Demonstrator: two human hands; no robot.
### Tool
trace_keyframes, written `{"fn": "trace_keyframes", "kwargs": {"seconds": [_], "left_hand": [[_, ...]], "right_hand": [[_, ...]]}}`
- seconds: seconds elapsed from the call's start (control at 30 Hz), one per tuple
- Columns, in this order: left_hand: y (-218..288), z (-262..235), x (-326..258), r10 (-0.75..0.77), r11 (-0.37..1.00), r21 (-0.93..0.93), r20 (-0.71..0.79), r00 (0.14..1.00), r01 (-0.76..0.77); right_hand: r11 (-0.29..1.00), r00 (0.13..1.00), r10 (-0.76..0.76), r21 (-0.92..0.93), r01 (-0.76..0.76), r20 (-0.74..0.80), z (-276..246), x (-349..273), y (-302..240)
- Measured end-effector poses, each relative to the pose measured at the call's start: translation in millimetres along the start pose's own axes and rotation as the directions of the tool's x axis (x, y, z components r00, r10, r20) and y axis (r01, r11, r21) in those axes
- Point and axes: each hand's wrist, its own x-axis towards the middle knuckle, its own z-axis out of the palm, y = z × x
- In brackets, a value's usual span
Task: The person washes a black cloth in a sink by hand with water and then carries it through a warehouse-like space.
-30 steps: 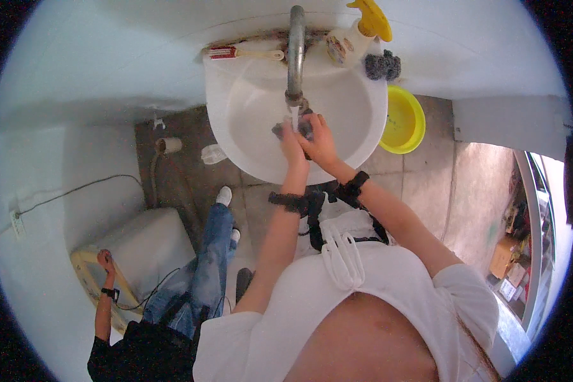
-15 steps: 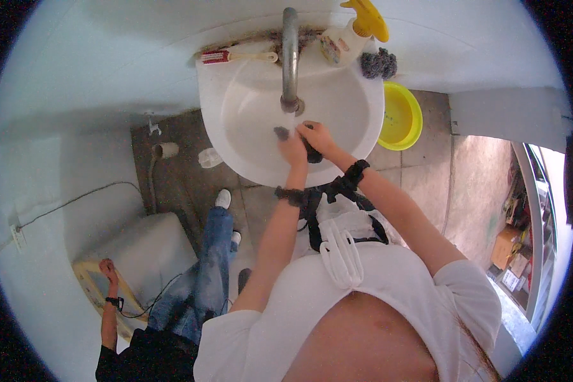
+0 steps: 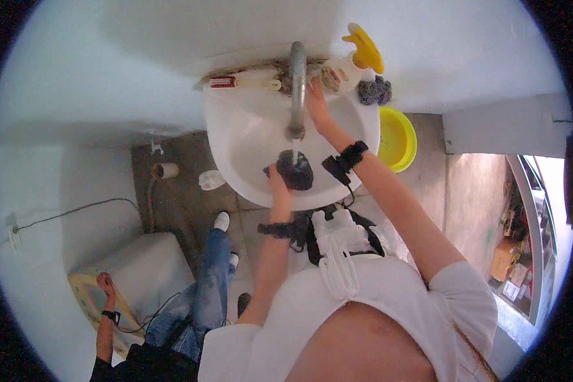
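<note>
Wad of black material [image 3: 304, 178] at six o'clock in the white sink [image 3: 248, 137], grasped in the fingers of the left hand [image 3: 279, 186] beneath water running from the grey metal tap [image 3: 297, 89] at twelve o'clock; at one o'clock, right hand [image 3: 317, 108], with fingers just beside the tap and the yellow-topped spray bottle [image 3: 346, 70], cannot tell whether loose or closed on anything. Along the sink's back ledge, red-and-white brush [image 3: 249, 83] at eleven o'clock; dark grey scourer [image 3: 374, 91] at two, just beside the bottle; yellow basin [image 3: 413, 137] at three, beyond the rim.
</note>
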Motion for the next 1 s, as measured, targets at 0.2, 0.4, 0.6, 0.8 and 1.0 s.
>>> {"fn": "trace_keyframes", "kwargs": {"seconds": [0.2, 0.4, 0.6, 0.8, 1.0], "left_hand": [[-16, -7, 10, 0.075, 0.989, 0.124, 0.023, 0.997, -0.077], [-28, -8, 13, 0.015, 0.985, 0.169, 0.062, 0.998, -0.025], [-7, 11, -14, 0.131, 0.983, 0.086, 0.277, 0.952, -0.160], [-10, 25, 3, 0.280, 0.880, 0.270, 0.372, 0.885, -0.391], [3, 23, -15, 0.540, 0.637, 0.464, 0.303, 0.786, -0.616]], "right_hand": [[0.756, 0.954, 0.283, 0.588, -0.287, 0.101, -9, 48, -5], [0.658, 0.935, -0.294, -0.668, 0.348, 0.198, -28, 88, 31], [0.790, 0.862, -0.019, -0.521, 0.324, 0.507, -33, 37, -20], [0.853, 0.786, 0.521, -0.187, -0.487, 0.331, -48, -93, -47], [0.803, 0.988, 0.115, -0.596, -0.031, 0.103, -77, -111, -27]]}}
